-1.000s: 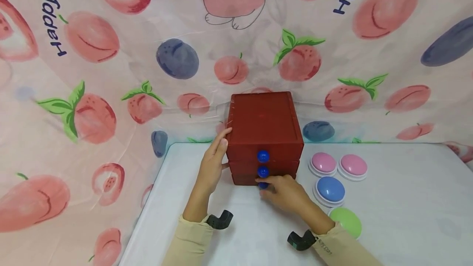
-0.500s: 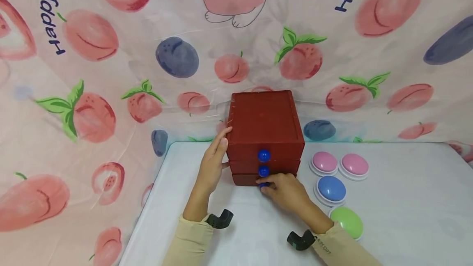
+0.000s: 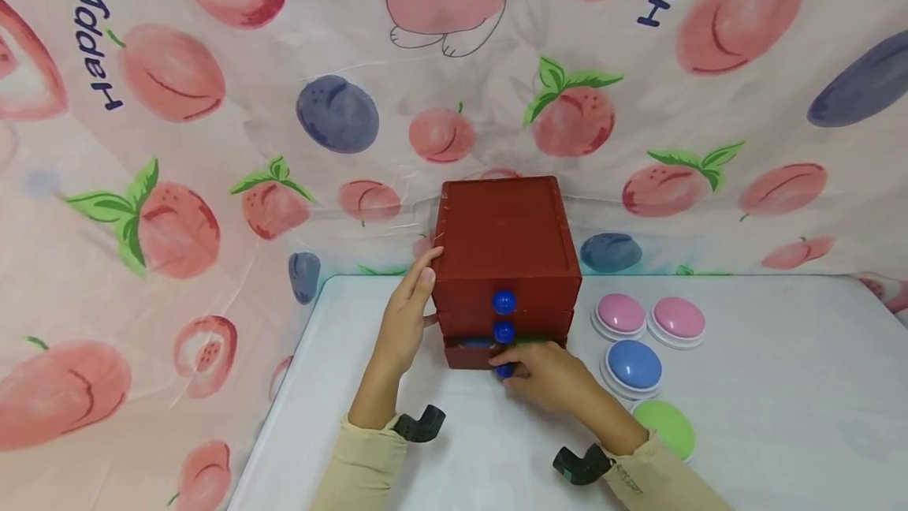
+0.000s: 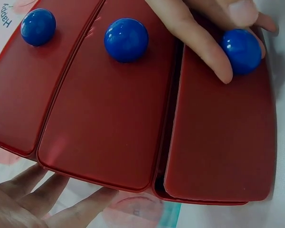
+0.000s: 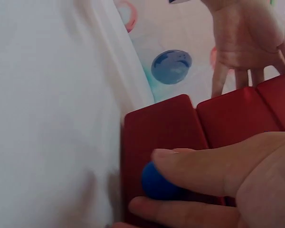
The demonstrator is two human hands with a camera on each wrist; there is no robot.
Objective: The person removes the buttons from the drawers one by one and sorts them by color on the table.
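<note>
A dark red box of three stacked drawers point(image 3: 505, 227) stands at the back of the white table, each drawer with a round blue knob. The bottom drawer point(image 3: 468, 357) is pulled out a little, and bits of blue and green show in its gap, too small to name. My right hand point(image 3: 553, 375) pinches the bottom blue knob point(image 4: 242, 51) between thumb and fingers. Against the box's left side my left hand point(image 3: 403, 322) rests with fingers extended. In the left wrist view, the middle knob point(image 4: 126, 40) and the top knob point(image 4: 38, 27) are untouched.
Right of the box lie two pink-topped round push buttons point(image 3: 621, 312), a blue one point(image 3: 634, 365) and a green one point(image 3: 663, 428), the last close by my right forearm. A fruit-print cloth point(image 3: 454, 85) hangs directly behind the box.
The bottom drawer, closed earlier, has slid out toward me a short way as my right hand drew its knob. My left hand has stayed against the box's side.
</note>
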